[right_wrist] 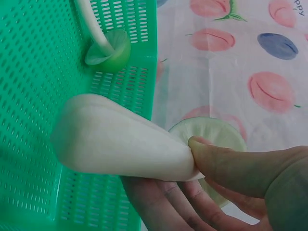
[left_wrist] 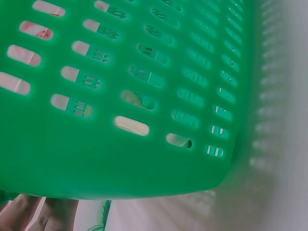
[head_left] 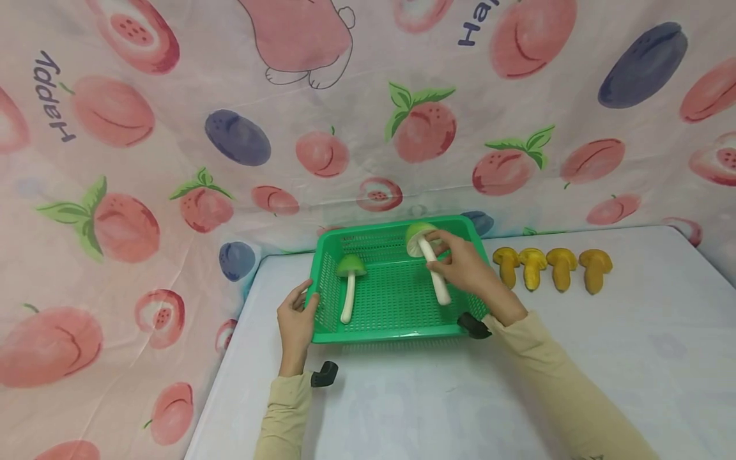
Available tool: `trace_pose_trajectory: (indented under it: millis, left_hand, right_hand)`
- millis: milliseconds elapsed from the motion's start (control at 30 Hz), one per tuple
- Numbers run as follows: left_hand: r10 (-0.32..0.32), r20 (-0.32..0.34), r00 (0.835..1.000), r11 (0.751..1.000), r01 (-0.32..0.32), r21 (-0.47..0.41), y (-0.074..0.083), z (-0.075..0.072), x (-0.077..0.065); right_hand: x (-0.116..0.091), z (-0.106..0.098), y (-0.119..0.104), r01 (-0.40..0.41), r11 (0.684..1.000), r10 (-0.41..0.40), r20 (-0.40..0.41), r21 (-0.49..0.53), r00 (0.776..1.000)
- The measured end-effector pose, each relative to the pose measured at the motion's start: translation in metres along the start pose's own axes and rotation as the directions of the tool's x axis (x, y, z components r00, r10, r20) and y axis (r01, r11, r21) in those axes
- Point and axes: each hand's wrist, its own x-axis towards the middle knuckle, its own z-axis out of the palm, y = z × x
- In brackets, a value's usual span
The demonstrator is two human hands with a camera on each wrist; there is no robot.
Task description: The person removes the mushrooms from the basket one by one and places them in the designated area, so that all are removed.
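In the head view my right hand pinches the white stem of a green-capped toy mushroom, holding it over the right part of a green plastic basket. Seen from the right wrist, thumb and fingers grip the thick white stem, and its pale cap shows partly behind them. A second green-capped mushroom lies inside the basket at the left, cap toward the back. My left hand holds the basket's left rim; in the left wrist view its fingers show below the perforated wall.
Several yellow-brown mushrooms stand in a row on the white table, right of the basket. Behind the table hangs a pink cloth printed with fruit. A black strap piece sticks out at the left wrist, another at the right.
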Motion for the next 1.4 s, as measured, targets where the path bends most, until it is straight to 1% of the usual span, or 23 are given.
trace_pose_trajectory:
  millis: [200,333,633,867,1000,1167,1267,1400]
  left_hand:
    - [-0.016,0.009,1.0,1.0,0.016,-0.003,0.001,-0.001,0.0]
    - [-0.013,0.01,1.0,1.0,0.013,-0.005,0.001,-0.001,-0.001]
    - [-0.01,0.013,1.0,1.0,0.01,-0.023,0.0,-0.001,-0.001]
    - [-0.008,0.017,1.0,1.0,0.008,-0.029,0.0,-0.001,0.0]
    - [-0.013,0.021,1.0,0.999,0.014,-0.028,0.0,-0.001,0.0]
    - [-0.009,0.025,1.0,1.0,0.01,-0.028,0.0,-0.001,0.0]
    - [-0.01,0.023,1.0,1.0,0.01,-0.03,0.0,-0.001,0.0]
    - [-0.012,0.021,1.0,0.999,0.013,-0.03,-0.001,-0.002,0.0]
  right_hand:
    - [-0.01,-0.009,0.004,-0.008,1.0,0.007,-0.026,-0.023,1.0]
    - [-0.018,-0.014,0.009,-0.003,0.999,0.001,-0.046,-0.034,0.999]
    - [-0.032,-0.025,0.019,-0.005,1.0,0.004,-0.045,-0.024,0.999]
    - [-0.042,-0.034,0.024,-0.008,0.999,0.005,-0.08,-0.035,0.997]
    - [-0.047,-0.037,0.028,-0.016,0.999,0.014,-0.085,-0.028,0.996]
    - [-0.054,-0.044,0.033,-0.03,0.999,0.032,-0.09,0.02,0.995]
    - [-0.057,-0.047,0.035,-0.04,0.997,0.046,-0.087,0.071,0.995]
    - [-0.06,-0.05,0.037,-0.054,0.992,0.064,-0.086,0.111,0.994]
